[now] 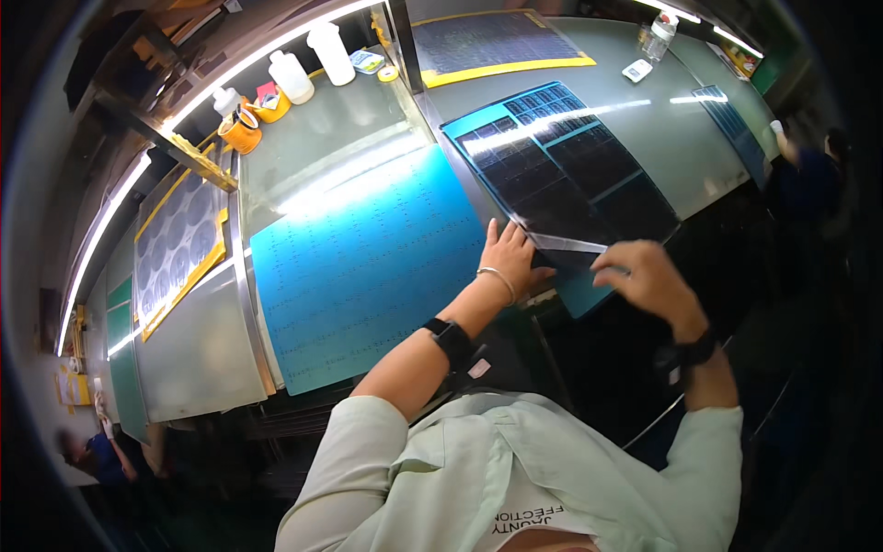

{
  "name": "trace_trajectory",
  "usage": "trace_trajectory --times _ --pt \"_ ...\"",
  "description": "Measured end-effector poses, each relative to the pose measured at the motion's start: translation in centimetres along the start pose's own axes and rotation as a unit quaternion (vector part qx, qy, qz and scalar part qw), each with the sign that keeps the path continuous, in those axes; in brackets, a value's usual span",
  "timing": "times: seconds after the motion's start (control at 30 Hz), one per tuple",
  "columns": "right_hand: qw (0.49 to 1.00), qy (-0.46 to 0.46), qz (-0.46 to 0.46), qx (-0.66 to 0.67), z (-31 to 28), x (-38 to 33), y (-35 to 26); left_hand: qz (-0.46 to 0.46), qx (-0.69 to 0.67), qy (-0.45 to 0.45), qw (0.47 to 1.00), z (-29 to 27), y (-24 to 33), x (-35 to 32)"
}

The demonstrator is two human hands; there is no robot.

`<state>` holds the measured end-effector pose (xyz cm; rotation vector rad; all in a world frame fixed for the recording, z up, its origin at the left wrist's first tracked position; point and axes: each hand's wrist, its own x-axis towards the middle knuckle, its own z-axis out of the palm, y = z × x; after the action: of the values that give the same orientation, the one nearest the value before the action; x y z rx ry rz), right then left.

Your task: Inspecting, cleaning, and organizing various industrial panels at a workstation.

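Note:
A dark printed film [607, 166] lies over a blue panel [586, 293] on the table in front of me. The near edge of the film is lifted a little and catches the light. My right hand [648, 283] is closed in a pinch at that raised edge. My left hand [510, 262] rests with fingers stretched out and thumb apart at the panel's near left corner. To the left of it lies a large light blue panel [368, 267] with rows of small dark marks.
White bottles [331, 55], an orange tape roll [241, 136] and a yellow tape roll [387, 74] stand at the back. Yellow-edged film sheets [497, 41] lie behind and far left. A clear bottle [658, 37] is back right. A metal post [402, 41] rises between tables. Other people work at both sides.

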<state>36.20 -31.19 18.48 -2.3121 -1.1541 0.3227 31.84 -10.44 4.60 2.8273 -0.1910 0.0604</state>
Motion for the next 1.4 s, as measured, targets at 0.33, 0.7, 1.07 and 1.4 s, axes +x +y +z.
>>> trace_trajectory --times 0.33,0.7,1.07,1.4 --pt "0.945 0.176 -0.109 -0.254 7.8 -4.3 5.9 -0.001 -0.134 0.285 0.949 -3.5 -1.4 -3.5" --pt "0.668 0.604 0.182 0.394 -11.6 -7.7 17.9 -0.011 -0.078 0.306 0.949 -6.8 0.3 -1.8" --pt "0.798 0.212 0.499 0.264 2.9 -9.1 17.0 -0.010 0.013 0.048 0.999 0.6 1.0 0.7" --pt "0.986 0.081 -0.063 -0.134 9.8 -6.0 2.0 -0.007 0.014 0.037 0.999 0.4 0.7 1.3"
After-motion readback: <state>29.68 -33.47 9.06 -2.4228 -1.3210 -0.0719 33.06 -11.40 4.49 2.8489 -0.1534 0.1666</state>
